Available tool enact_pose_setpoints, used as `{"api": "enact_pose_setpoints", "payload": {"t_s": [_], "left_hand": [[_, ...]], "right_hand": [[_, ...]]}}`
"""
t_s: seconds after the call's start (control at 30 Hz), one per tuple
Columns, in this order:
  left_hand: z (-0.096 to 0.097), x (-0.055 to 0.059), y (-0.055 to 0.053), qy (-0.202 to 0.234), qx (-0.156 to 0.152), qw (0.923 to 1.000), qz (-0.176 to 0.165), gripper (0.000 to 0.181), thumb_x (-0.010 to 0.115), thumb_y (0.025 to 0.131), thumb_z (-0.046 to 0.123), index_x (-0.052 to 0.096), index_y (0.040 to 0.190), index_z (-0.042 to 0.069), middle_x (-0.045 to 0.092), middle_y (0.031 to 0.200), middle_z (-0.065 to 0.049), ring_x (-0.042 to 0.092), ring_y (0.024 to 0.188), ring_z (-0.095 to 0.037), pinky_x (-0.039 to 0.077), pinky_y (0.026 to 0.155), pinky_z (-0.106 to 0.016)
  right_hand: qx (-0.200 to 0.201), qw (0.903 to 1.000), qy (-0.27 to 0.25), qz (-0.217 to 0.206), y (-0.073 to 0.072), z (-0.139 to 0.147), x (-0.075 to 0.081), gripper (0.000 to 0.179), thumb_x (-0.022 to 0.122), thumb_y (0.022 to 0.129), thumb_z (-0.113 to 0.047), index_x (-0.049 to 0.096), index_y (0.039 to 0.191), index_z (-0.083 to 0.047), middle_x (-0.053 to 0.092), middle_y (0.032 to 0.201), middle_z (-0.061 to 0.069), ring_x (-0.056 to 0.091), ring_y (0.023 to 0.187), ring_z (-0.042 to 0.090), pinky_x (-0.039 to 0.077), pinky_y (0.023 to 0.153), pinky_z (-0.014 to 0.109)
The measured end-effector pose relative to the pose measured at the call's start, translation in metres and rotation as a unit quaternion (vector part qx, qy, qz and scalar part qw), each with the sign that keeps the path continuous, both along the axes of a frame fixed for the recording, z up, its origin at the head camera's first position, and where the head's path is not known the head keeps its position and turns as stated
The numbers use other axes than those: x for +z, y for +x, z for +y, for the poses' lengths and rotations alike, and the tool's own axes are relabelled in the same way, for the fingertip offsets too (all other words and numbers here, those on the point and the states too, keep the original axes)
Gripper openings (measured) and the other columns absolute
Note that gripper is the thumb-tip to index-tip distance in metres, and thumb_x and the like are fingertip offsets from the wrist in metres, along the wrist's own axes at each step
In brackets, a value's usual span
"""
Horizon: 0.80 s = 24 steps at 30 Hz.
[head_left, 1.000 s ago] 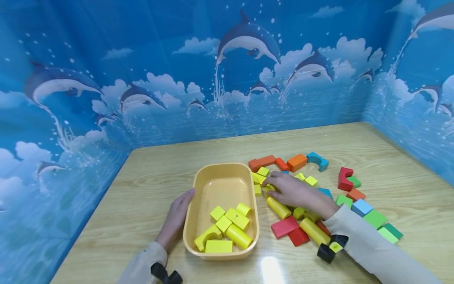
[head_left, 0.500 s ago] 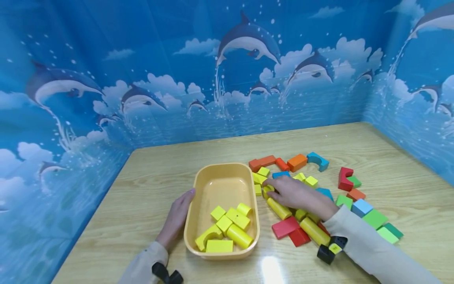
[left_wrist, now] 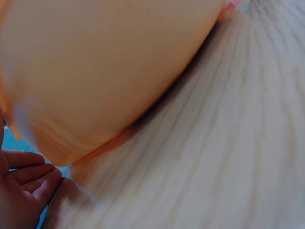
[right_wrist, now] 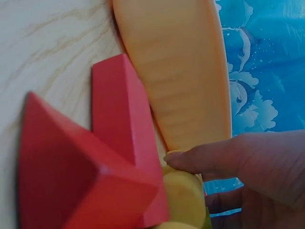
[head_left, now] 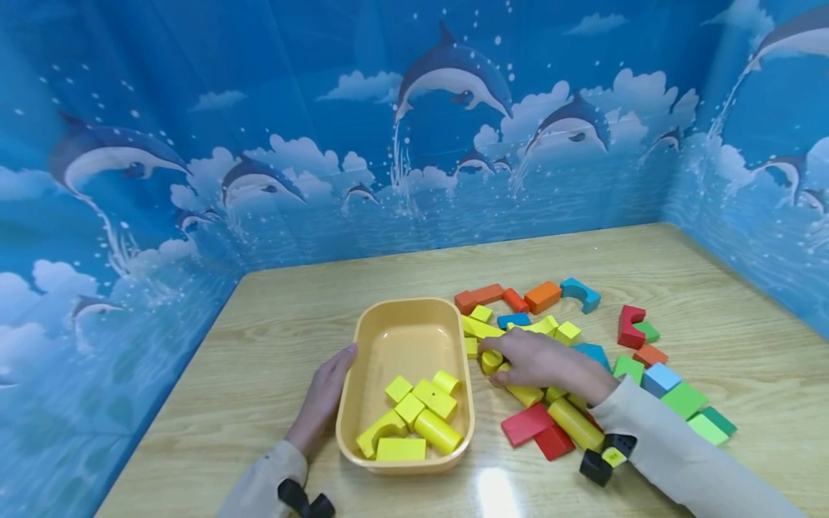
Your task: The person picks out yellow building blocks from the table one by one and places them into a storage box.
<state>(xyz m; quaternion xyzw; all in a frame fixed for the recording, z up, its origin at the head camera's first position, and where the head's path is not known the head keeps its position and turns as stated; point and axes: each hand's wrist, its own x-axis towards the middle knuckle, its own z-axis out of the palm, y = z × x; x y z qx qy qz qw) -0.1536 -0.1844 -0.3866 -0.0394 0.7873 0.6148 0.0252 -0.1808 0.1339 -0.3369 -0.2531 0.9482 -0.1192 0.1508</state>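
A tan plastic tub (head_left: 404, 316) stands on the table with several yellow wooden blocks (head_left: 409, 410) in its near half. My left hand (head_left: 326, 385) rests against the tub's left side, its fingertips at the rim. In the left wrist view its fingers (left_wrist: 33, 174) look relaxed beside the outer wall. To the right of the tub, my right hand (head_left: 534, 360) is low over the yellow blocks and pinches a short yellow cylinder (head_left: 491, 362). Its thumb lies on that cylinder (right_wrist: 183, 195) in the right wrist view; the other fingers are partly hidden.
Two red blocks (head_left: 526, 424) and a long yellow cylinder (head_left: 575, 424) lie nearer me. Orange blocks (head_left: 542, 296) and a blue arch (head_left: 580, 293) lie behind the hand, green blocks (head_left: 685, 398) to the right. A dolphin-print curtain (head_left: 414, 144) surrounds the table (head_left: 291, 309).
My right hand has shifted slightly toward me among the yellow blocks. Several yellow pieces and the two red blocks have been nudged. The left hand and tub stay in place.
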Motion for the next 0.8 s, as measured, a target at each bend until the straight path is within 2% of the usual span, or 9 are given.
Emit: {"api": "enact_pose_setpoints", "payload": {"t_s": [0.1, 0.27, 0.4, 0.5, 0.57, 0.67, 0.8], "left_hand": [[0.000, 0.001, 0.000, 0.004, -0.001, 1.0000, -0.007, 0.063, 0.038, 0.101, 0.050, 0.049, 0.138, 0.001, 0.063, 0.120, -0.022, 0.067, 0.098, -0.027, 0.057, 0.083, -0.036], [-0.001, 0.002, 0.000, 0.014, -0.004, 0.9998, -0.013, 0.064, 0.039, 0.101, 0.052, 0.049, 0.138, 0.001, 0.062, 0.122, -0.022, 0.067, 0.099, -0.026, 0.057, 0.084, -0.036], [0.000, 0.003, -0.001, -0.002, 0.000, 1.0000, -0.010, 0.063, 0.039, 0.101, 0.051, 0.050, 0.137, 0.000, 0.063, 0.120, -0.023, 0.067, 0.098, -0.027, 0.057, 0.084, -0.037], [0.002, 0.006, 0.000, -0.016, -0.001, 0.9998, -0.009, 0.063, 0.039, 0.101, 0.050, 0.049, 0.137, -0.001, 0.062, 0.122, -0.023, 0.067, 0.099, -0.028, 0.056, 0.086, -0.038], [0.003, 0.007, 0.000, -0.017, -0.002, 0.9998, -0.007, 0.062, 0.039, 0.102, 0.048, 0.049, 0.137, -0.002, 0.061, 0.123, -0.024, 0.066, 0.100, -0.029, 0.056, 0.087, -0.038], [0.003, 0.005, 0.000, -0.007, -0.004, 0.9998, -0.016, 0.062, 0.038, 0.102, 0.049, 0.048, 0.138, -0.001, 0.060, 0.125, -0.023, 0.066, 0.101, -0.027, 0.056, 0.086, -0.037], [0.002, 0.003, 0.002, -0.002, 0.002, 0.9999, -0.013, 0.061, 0.040, 0.102, 0.047, 0.051, 0.135, -0.003, 0.064, 0.118, -0.022, 0.067, 0.095, -0.023, 0.057, 0.082, -0.033]], "right_hand": [[0.000, 0.9995, -0.031, 0.002, 0.001, 0.001, 0.003, 0.049, 0.073, 0.087, -0.021, 0.056, 0.132, -0.012, 0.063, 0.111, 0.003, 0.056, 0.100, 0.022, 0.054, 0.082, 0.040], [0.004, 0.9924, -0.120, 0.027, 0.002, 0.005, 0.018, 0.053, 0.072, 0.088, -0.015, 0.051, 0.136, -0.010, 0.060, 0.093, -0.002, 0.054, 0.082, 0.015, 0.050, 0.065, 0.028], [0.009, 0.9752, -0.205, 0.083, 0.007, 0.000, 0.032, 0.046, 0.069, 0.090, -0.013, 0.054, 0.133, -0.007, 0.061, 0.094, -0.001, 0.054, 0.079, 0.014, 0.050, 0.064, 0.027], [0.009, 0.9586, -0.267, 0.097, 0.011, -0.014, 0.039, 0.034, 0.066, 0.092, -0.012, 0.060, 0.125, -0.009, 0.063, 0.096, 0.000, 0.057, 0.082, 0.013, 0.053, 0.065, 0.027], [0.010, 0.9492, -0.305, 0.076, 0.011, -0.027, 0.045, 0.027, 0.064, 0.094, -0.012, 0.063, 0.121, -0.011, 0.063, 0.098, 0.002, 0.061, 0.082, 0.016, 0.055, 0.064, 0.027], [0.017, 0.9386, -0.344, 0.015, 0.009, -0.050, 0.052, 0.020, 0.060, 0.096, -0.011, 0.066, 0.115, -0.012, 0.065, 0.097, 0.003, 0.064, 0.075, 0.020, 0.057, 0.059, 0.028], [0.030, 0.9330, -0.355, -0.050, 0.005, -0.085, 0.047, 0.015, 0.061, 0.095, -0.009, 0.068, 0.109, -0.009, 0.068, 0.095, 0.005, 0.067, 0.068, 0.024, 0.058, 0.060, 0.030]]}}
